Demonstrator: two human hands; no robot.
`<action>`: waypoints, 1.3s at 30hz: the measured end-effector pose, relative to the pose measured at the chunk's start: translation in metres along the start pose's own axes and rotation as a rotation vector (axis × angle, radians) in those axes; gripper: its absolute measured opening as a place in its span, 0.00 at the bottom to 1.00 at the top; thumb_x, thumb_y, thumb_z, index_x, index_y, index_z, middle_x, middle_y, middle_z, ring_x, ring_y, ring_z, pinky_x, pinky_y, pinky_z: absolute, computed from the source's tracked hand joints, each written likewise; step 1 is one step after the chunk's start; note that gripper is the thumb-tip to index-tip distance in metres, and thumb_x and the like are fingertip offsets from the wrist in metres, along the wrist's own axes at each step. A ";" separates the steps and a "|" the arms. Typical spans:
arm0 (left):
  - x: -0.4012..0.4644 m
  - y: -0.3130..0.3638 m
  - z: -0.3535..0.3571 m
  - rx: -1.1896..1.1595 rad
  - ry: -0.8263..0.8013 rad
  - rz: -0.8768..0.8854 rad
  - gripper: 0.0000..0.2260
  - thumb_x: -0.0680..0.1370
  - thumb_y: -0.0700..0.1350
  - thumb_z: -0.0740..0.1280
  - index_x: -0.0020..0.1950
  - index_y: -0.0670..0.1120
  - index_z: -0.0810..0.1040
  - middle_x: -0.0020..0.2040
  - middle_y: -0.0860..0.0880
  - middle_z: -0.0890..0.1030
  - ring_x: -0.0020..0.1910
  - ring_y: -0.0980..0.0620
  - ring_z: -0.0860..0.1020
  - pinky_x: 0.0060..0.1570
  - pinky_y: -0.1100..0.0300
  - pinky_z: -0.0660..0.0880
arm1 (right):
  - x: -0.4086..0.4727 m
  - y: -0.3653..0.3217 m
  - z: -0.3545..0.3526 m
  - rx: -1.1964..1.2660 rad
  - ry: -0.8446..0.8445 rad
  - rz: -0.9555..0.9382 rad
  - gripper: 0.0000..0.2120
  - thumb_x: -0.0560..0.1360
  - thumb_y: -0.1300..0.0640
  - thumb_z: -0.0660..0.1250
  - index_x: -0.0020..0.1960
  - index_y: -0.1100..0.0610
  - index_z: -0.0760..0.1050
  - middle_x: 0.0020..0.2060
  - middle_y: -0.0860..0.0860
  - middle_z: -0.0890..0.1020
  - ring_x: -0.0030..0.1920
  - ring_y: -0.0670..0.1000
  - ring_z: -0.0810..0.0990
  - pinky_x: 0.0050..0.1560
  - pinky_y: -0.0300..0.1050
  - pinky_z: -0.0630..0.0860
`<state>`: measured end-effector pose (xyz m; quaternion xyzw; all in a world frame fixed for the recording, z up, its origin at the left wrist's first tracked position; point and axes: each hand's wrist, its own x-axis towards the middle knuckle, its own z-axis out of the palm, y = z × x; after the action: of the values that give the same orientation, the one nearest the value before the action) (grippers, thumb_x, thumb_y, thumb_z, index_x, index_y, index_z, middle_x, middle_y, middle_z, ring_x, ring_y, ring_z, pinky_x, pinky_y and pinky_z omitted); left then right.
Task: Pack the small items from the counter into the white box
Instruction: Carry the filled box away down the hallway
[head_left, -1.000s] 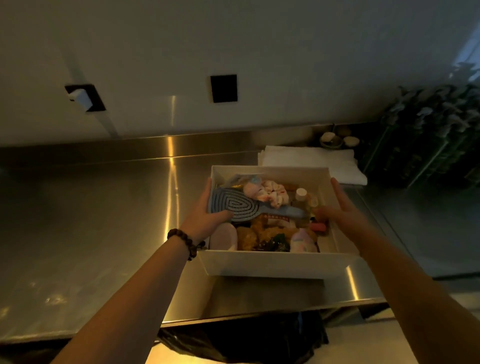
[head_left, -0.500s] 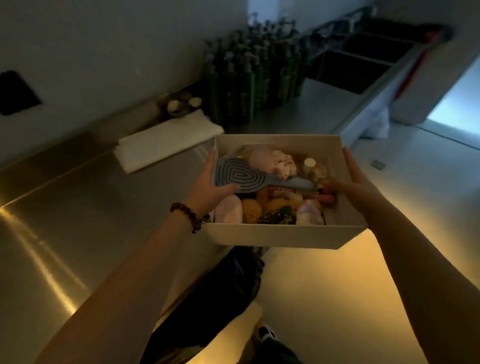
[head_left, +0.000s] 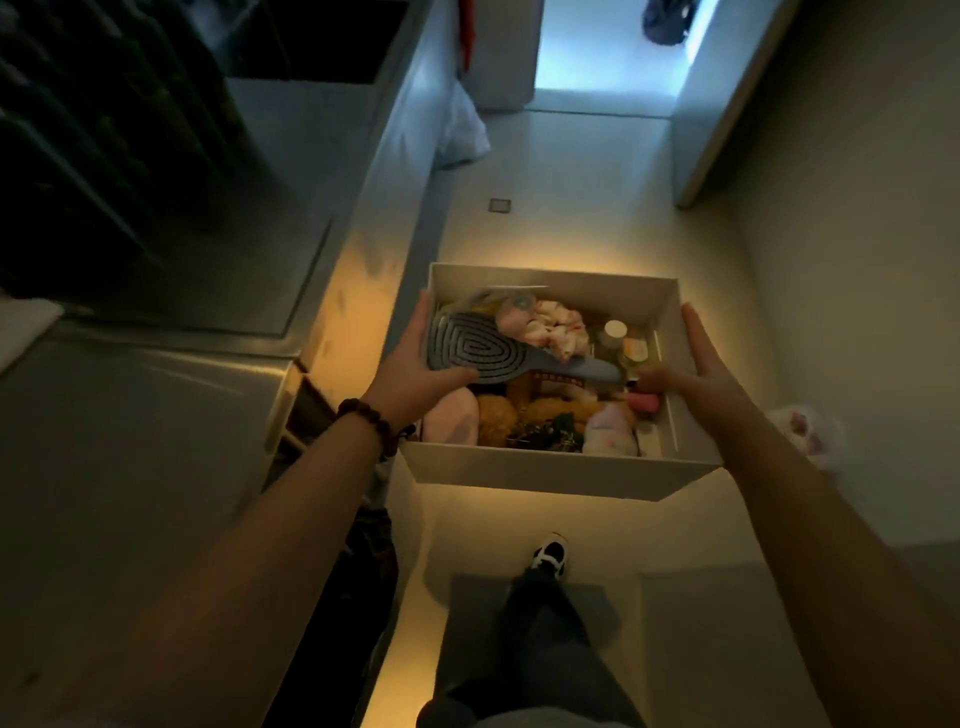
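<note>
I hold the white box (head_left: 550, 475) in the air over the floor, clear of the counter. My left hand (head_left: 415, 371) grips its left wall, thumb over a grey-blue hairbrush (head_left: 485, 351) that lies on top. My right hand (head_left: 698, 369) clasps the right wall, thumb inside. The box is full: a pink scrunchie (head_left: 550, 327), small bottles (head_left: 618, 335), a pink pouch (head_left: 452, 421), yellow and dark items in the middle.
The steel counter (head_left: 156, 405) runs along my left, with a dark sink (head_left: 311, 41) further on. A narrow floor aisle (head_left: 561, 197) leads ahead to a lit doorway. A wall stands at right. A white furry thing (head_left: 802, 423) lies on the floor at right. My shoe (head_left: 549, 555) is below.
I have lifted the box off the counter and turned right; it now hangs over the aisle floor. Both hands keep the same grip on its side walls.
</note>
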<state>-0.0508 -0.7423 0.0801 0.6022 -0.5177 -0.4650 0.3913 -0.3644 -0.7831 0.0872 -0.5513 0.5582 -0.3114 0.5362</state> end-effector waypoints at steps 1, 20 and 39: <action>0.016 0.000 0.013 0.003 -0.027 -0.008 0.47 0.68 0.38 0.75 0.77 0.53 0.47 0.68 0.54 0.67 0.60 0.64 0.72 0.57 0.62 0.74 | 0.004 0.007 -0.012 0.001 0.026 0.007 0.40 0.67 0.48 0.70 0.69 0.29 0.49 0.52 0.33 0.67 0.50 0.43 0.72 0.41 0.37 0.69; 0.306 0.059 0.165 0.028 -0.362 -0.003 0.45 0.71 0.41 0.72 0.76 0.55 0.44 0.72 0.56 0.57 0.63 0.59 0.64 0.50 0.72 0.70 | 0.177 0.053 -0.184 0.122 0.381 0.136 0.41 0.75 0.54 0.69 0.75 0.38 0.45 0.71 0.49 0.64 0.58 0.43 0.70 0.39 0.29 0.71; 0.704 0.093 0.185 0.239 -0.690 0.061 0.42 0.72 0.43 0.71 0.74 0.61 0.47 0.68 0.60 0.60 0.62 0.62 0.61 0.58 0.58 0.61 | 0.457 0.026 -0.202 0.406 0.664 0.272 0.37 0.69 0.51 0.73 0.67 0.27 0.57 0.62 0.42 0.78 0.59 0.50 0.80 0.51 0.52 0.80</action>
<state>-0.2311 -1.4503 0.0116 0.4358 -0.6876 -0.5651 0.1342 -0.4784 -1.2607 -0.0071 -0.2251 0.6961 -0.5024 0.4609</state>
